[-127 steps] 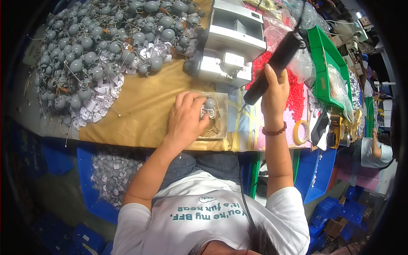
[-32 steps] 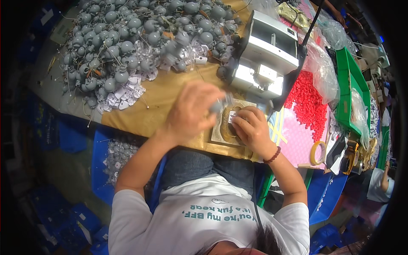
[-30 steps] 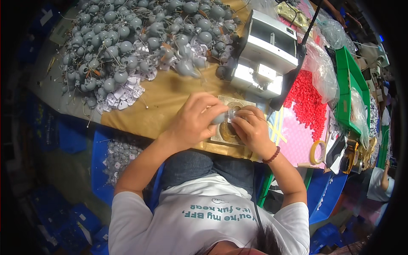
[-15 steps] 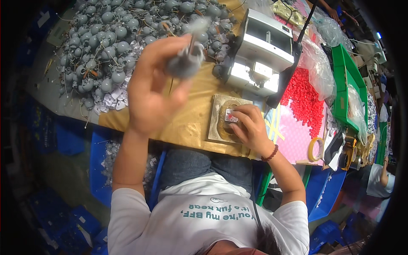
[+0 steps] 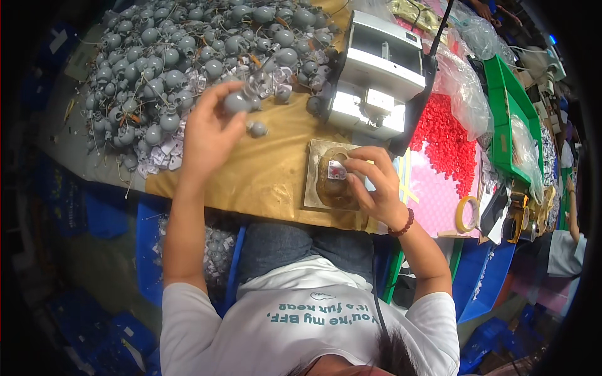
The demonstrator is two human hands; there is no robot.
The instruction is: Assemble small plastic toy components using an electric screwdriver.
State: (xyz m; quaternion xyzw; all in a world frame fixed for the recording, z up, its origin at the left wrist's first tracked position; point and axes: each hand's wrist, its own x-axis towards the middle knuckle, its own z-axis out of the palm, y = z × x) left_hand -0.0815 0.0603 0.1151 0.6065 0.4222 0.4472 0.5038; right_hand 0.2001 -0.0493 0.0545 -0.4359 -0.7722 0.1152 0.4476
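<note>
Between the thumb and fingers of my left hand (image 5: 210,135) is a grey rounded plastic part (image 5: 237,102), held over the brown-covered table near the large heap of similar parts (image 5: 150,72). A smaller grey ball-shaped piece (image 5: 257,129) shows just below it, partly beside my thumb. My right hand (image 5: 378,188) is at a square metal block (image 5: 315,191) with a brownish oval hollow. Its thumb and index finger are bent in at the right edge of a small white piece with a red centre (image 5: 337,170), which sits at the hollow.
A white machine with a black side (image 5: 385,69) stands behind the block. To its right lie a pile of small red parts (image 5: 446,141), a roll of yellow tape (image 5: 466,214) and a green tray (image 5: 501,113). Blue bins (image 5: 149,250) sit below the table edge.
My left hand has come down and slightly left with the grey part, away from the machine. My right hand stays at the block, its fingers shifted a little right off the white piece's face.
</note>
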